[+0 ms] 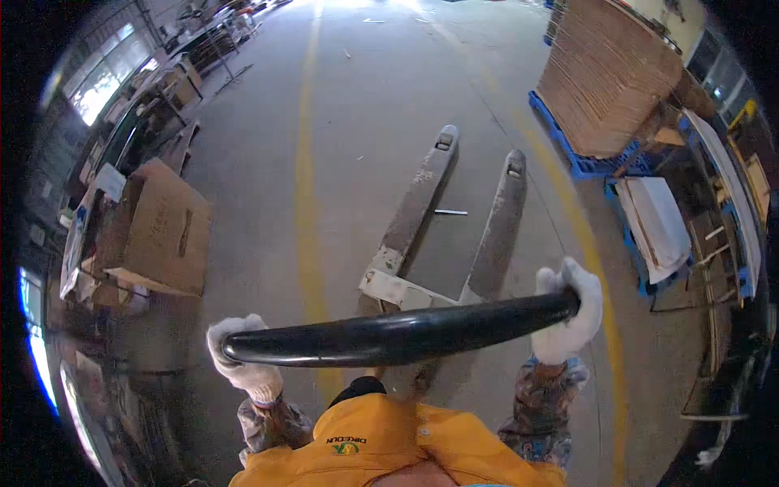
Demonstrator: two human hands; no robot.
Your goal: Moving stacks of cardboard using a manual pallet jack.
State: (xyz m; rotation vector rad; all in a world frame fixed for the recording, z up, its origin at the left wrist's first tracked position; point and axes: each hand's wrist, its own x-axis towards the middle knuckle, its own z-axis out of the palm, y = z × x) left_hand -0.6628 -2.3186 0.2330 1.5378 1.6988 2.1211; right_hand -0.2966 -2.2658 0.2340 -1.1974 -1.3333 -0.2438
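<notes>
the left hand [243,365], in a white glove, is wrapped around the left end of a long black bar [398,334], its forearm slanting outward from the torso. the right hand [566,333], gloved alike, grips the bar's right end; it sits higher in view, wrist below, fingers upward, the forearm rising almost straight. the arms are spread wide, and the bar spans between both hands in front of the yellow jacket [373,430], gently bowed. beyond it, a worn pallet truck [402,288] stands on the grey floor [357,146], its two forks pointing away.
</notes>
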